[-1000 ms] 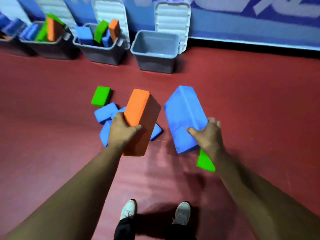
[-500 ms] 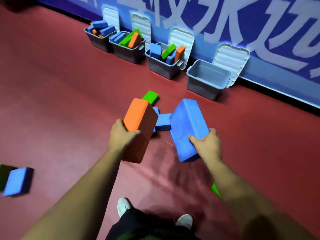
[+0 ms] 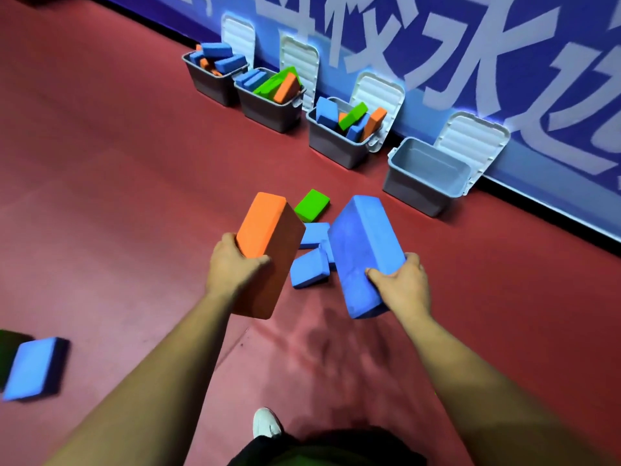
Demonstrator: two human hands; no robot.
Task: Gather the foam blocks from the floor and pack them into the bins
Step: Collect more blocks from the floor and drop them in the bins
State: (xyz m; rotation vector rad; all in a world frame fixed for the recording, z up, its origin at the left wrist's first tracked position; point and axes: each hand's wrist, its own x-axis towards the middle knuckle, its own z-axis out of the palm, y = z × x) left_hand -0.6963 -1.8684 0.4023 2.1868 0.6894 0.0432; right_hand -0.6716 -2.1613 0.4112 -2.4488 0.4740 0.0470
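Note:
My left hand (image 3: 235,264) grips an orange foam block (image 3: 268,237) held above the red floor. My right hand (image 3: 401,280) grips a large blue foam block (image 3: 363,247) beside it. Between and beyond the two held blocks, a green block (image 3: 312,205) and a few blue blocks (image 3: 309,267) lie on the floor. Another blue block (image 3: 33,368) lies at the far left. Along the wall stand grey bins: an empty bin (image 3: 425,178) at the right, then three bins (image 3: 339,142) holding blue, green and orange blocks.
A blue wall banner (image 3: 437,45) with white characters runs behind the bins, and white lids (image 3: 470,139) lean against it. My white shoe (image 3: 265,423) shows at the bottom. A dark green shape (image 3: 6,344) sits at the left edge.
The view has swung left and up, so more bins and the left blue block came into sight. Both hands keep their blocks and have drawn closer to the bins.

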